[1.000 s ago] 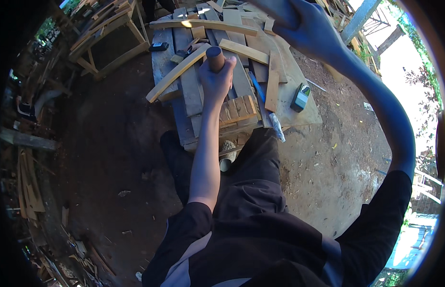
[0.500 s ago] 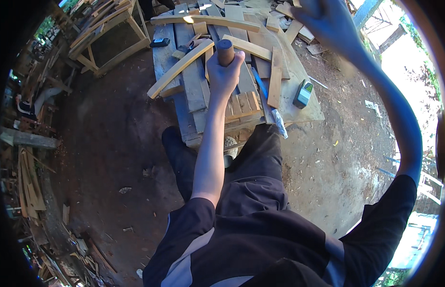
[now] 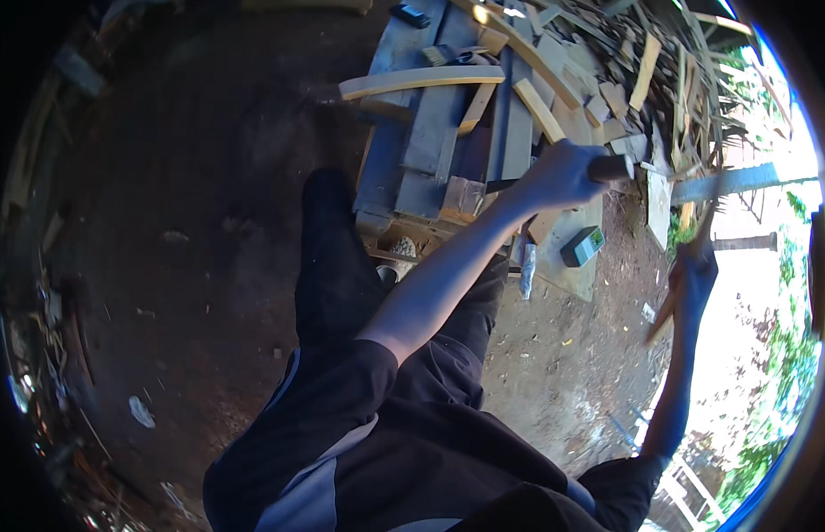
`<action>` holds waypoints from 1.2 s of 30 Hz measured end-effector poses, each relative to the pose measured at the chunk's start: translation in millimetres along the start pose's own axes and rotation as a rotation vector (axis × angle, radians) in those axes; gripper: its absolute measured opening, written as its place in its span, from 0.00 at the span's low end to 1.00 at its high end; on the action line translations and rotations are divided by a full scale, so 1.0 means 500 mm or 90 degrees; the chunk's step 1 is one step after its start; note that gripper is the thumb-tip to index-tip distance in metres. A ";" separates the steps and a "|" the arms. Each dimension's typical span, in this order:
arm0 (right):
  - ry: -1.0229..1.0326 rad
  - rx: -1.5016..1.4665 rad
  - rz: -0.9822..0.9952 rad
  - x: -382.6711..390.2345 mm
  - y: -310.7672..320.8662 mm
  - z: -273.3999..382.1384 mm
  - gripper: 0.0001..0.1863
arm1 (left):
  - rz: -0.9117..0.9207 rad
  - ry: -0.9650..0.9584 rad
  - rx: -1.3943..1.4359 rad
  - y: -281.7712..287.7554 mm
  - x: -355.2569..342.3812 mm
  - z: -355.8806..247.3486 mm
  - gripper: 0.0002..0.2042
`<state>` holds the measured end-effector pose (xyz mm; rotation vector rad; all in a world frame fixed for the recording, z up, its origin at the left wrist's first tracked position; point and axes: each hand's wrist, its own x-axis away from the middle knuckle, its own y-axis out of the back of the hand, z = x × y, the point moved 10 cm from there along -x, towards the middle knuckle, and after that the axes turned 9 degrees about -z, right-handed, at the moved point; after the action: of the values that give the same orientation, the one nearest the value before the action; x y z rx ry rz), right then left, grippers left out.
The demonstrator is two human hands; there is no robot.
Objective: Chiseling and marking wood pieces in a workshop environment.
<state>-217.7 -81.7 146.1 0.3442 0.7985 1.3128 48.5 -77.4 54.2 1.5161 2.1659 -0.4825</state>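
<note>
My left hand point(image 3: 563, 177) is closed around the round wooden handle point(image 3: 613, 168) of what looks like a chisel. From the other side of the fist a dark flat blade point(image 3: 501, 185) sticks out, close above a short wood block point(image 3: 463, 199) at the bench's near end. Far to the right, away from the bench, my right hand point(image 3: 694, 270) is raised and closed on a narrow, motion-blurred piece of wood point(image 3: 662, 321). Its lower end juts out below the fist, and its upper part blurs into the background.
A low plank bench point(image 3: 421, 133) carries a curved wood piece point(image 3: 421, 82), a longer curved piece point(image 3: 541, 58), a brush point(image 3: 436, 55) and a dark device point(image 3: 410, 15). A green-and-black box-shaped device point(image 3: 582, 246) lies near the right edge. Wood offcuts point(image 3: 645, 71) are piled beyond.
The view has turned, so the bench appears tilted. My left hand has moved right over the bench, its handle now pointing right. My right hand has come down and shows a piece of wood.
</note>
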 end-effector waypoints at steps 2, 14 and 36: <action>0.022 -0.331 -0.095 0.038 0.023 -0.027 0.06 | -0.037 -0.027 -0.009 -0.003 -0.001 -0.008 0.08; -0.166 -0.041 0.086 0.116 -0.060 -0.071 0.09 | 0.004 -0.026 -0.048 -0.046 0.003 0.023 0.08; -0.222 -0.008 0.118 0.236 -0.149 -0.230 0.10 | 0.125 -0.052 -0.179 -0.163 0.029 0.058 0.07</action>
<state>-238.0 -12.7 -19.9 0.6296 0.4727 1.3797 -27.7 -108.5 24.1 1.5026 1.9049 -0.1632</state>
